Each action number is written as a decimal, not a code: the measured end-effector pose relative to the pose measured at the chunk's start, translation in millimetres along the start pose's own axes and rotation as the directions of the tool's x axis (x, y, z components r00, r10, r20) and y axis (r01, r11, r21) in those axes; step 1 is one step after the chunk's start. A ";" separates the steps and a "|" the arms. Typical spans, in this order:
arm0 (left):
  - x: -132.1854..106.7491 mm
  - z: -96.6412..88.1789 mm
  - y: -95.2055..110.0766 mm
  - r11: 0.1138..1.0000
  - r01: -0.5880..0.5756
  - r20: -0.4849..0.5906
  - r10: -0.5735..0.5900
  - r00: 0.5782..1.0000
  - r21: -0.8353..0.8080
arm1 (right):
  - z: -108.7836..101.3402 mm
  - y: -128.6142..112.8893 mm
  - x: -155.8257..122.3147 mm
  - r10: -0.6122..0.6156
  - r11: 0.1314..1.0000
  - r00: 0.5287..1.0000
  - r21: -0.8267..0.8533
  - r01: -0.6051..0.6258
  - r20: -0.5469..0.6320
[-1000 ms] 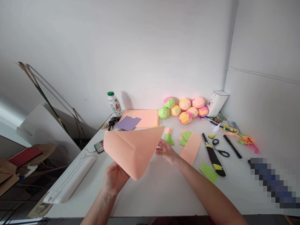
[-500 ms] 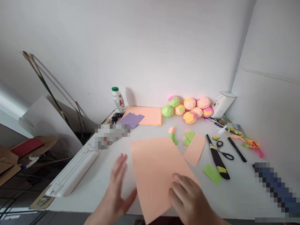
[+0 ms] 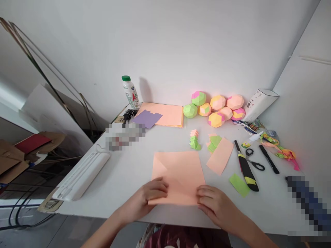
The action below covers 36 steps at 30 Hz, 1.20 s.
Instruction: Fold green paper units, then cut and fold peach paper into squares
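Observation:
A peach-coloured sheet of paper [image 3: 181,172] lies near the table's front edge, with a faint diagonal crease across it. My left hand [image 3: 152,193] grips its lower left part, fingers curled on top and the thumb hidden. At the lower right edge, my right hand [image 3: 213,203] holds the sheet between fingers and thumb. Beyond it stand a small stack of folded peach and green paper pieces [image 3: 194,140] and more green folded pieces [image 3: 214,143]. A peach strip [image 3: 220,156] and a green slip [image 3: 239,185] lie to the right.
Several faceted paper balls [image 3: 216,119] sit by the wall. On the right are a utility knife [image 3: 247,172], scissors [image 3: 256,165] and a black pen [image 3: 269,159]. At left lie a white paper trimmer [image 3: 82,175], a bottle [image 3: 131,94], peach sheets [image 3: 172,115] and purple paper [image 3: 147,118].
The sheet has come down from a tilted position to lie squarely on the table. My left hand, open and apart from it before, now grips it. The camera view has shifted.

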<state>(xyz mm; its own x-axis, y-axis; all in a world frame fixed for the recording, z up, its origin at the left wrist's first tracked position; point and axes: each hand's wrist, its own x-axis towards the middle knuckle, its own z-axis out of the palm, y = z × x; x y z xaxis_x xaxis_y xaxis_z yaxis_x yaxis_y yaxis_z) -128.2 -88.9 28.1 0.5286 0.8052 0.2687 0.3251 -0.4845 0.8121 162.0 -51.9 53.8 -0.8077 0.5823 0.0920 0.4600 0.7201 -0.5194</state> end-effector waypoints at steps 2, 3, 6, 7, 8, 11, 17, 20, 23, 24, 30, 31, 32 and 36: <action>1.7 -4.0 -5.0 0.993 0.120 -0.017 -0.120 0.993 -0.010 | -5.1 8.7 6.0 0.101 0.989 0.994 0.108 -0.105 0.035; 0.6 -3.6 -8.5 0.983 0.182 -0.066 -0.182 0.981 -0.012 | -7.0 13.2 9.8 0.164 0.975 0.985 0.145 -0.171 0.059; -7.3 6.1 -19.0 0.952 0.305 -0.336 -0.295 0.894 -0.024 | -13.5 24.7 21.6 0.278 0.935 0.951 0.189 -0.301 0.137; -10.2 10.9 -21.5 0.945 0.325 -0.417 -0.307 0.856 -0.031 | -16.2 26.7 25.5 0.279 0.933 0.947 0.187 -0.307 0.161; -12.4 15.8 -23.2 0.942 0.333 -0.473 -0.313 0.824 -0.043 | -19.1 27.4 29.5 0.270 0.938 0.947 0.173 -0.300 0.176; -13.8 25.9 -23.3 0.938 0.330 -0.547 -0.332 0.768 -0.105 | -26.0 21.7 44.0 0.209 0.976 0.961 0.028 -0.217 0.182; -6.2 23.5 -20.9 0.922 0.357 -0.614 -0.371 0.697 -0.152 | -10.8 10.2 79.5 0.006 0.959 0.954 -0.273 0.080 0.300; -5.2 26.5 -20.0 0.906 0.423 -0.640 -0.314 0.702 0.019 | 3.7 18.9 87.6 -0.062 0.934 0.948 -0.317 0.165 0.311; -2.4 42.0 -11.4 0.803 0.522 -0.745 -0.154 0.649 0.289 | 14.0 28.1 85.2 -0.074 0.913 0.958 -0.368 0.176 0.276; -0.3 49.7 -6.6 0.762 0.527 -0.743 -0.091 0.663 0.377 | 16.4 29.7 82.6 -0.082 0.904 0.962 -0.388 0.182 0.259; 14.8 90.9 18.2 0.696 0.272 -0.355 -0.026 0.934 0.665 | 20.5 25.2 65.9 -0.076 0.928 0.982 -0.349 0.132 0.171; 15.4 93.4 19.0 0.678 0.286 -0.341 -0.056 0.938 0.677 | 19.7 23.9 64.9 -0.070 0.932 0.985 -0.342 0.121 0.158; 15.1 94.7 19.0 0.661 0.300 -0.328 -0.086 0.941 0.688 | 18.6 22.9 64.5 -0.072 0.934 0.986 -0.338 0.119 0.149; 9.8 92.3 17.2 0.611 0.307 -0.254 -0.174 0.951 0.729 | 15.3 22.4 66.1 -0.113 0.933 0.984 -0.325 0.151 0.135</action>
<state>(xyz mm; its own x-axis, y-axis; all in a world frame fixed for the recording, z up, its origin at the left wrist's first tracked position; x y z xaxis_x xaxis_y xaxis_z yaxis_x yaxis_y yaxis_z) -45.1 -120.9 -3.1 0.2471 0.9373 0.2456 0.9329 -0.2987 0.2012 113.3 -3.0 35.2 -0.8967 0.4414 0.0346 0.4271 0.8830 -0.1946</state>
